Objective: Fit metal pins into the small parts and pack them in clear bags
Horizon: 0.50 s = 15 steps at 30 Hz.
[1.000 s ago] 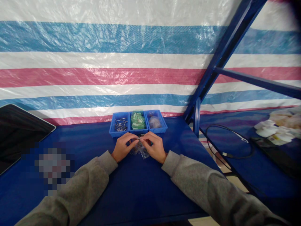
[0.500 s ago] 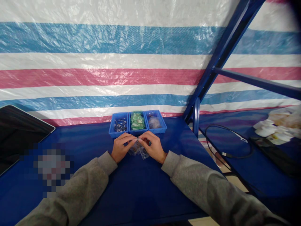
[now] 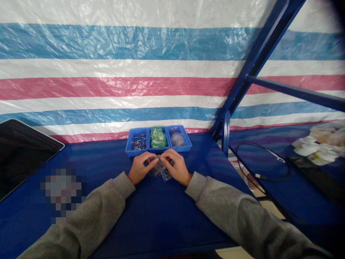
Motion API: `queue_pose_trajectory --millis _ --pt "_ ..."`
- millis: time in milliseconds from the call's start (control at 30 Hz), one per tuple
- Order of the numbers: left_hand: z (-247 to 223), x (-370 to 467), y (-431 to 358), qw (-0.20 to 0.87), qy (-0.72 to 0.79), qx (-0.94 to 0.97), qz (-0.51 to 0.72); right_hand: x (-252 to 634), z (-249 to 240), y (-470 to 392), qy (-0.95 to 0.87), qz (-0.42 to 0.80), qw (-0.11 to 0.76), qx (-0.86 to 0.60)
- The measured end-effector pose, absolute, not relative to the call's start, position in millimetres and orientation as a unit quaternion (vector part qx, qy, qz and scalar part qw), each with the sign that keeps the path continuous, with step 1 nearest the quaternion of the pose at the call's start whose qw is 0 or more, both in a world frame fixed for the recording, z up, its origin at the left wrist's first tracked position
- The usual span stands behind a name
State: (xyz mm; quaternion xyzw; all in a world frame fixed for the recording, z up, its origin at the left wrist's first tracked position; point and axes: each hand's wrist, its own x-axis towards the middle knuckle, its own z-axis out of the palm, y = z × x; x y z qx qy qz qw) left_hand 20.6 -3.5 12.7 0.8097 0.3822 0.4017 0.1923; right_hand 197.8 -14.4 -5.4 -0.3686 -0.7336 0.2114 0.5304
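Observation:
Both hands meet over the blue table (image 3: 151, 216), just in front of the small blue bins. My left hand (image 3: 141, 167) is closed, thumb and fingertips pinched at the top of a clear plastic bag (image 3: 166, 175). My right hand (image 3: 176, 168) pinches beside it, the fingertips nearly touching those of the left. Clear crinkled plastic hangs below the fingers, and what lies inside it is too small to tell. A small dark green bit shows by the right fingers; its kind is unclear.
Three joined bins stand behind my hands: metal pieces (image 3: 138, 144) left, green packets (image 3: 158, 137) middle, clear plastic (image 3: 178, 139) right. A dark screen (image 3: 24, 154) and a blurred patch are at left. A blue frame post (image 3: 225, 133), a cable (image 3: 258, 177) and white bundles (image 3: 309, 147) are at right.
The fingertips have shifted slightly on the plastic, and the left fingers are a little more bent. Both hands stay in nearly the same place.

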Motion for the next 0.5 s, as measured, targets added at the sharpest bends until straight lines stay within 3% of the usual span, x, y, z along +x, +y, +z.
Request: queue_pose_trajectory --millis 500 --pt "9.0 16.9 0.0 0.178 0.342 0.807 0.447 198.2 -4.7 -16.0 -0.721 0.224 0.537 -0.376"
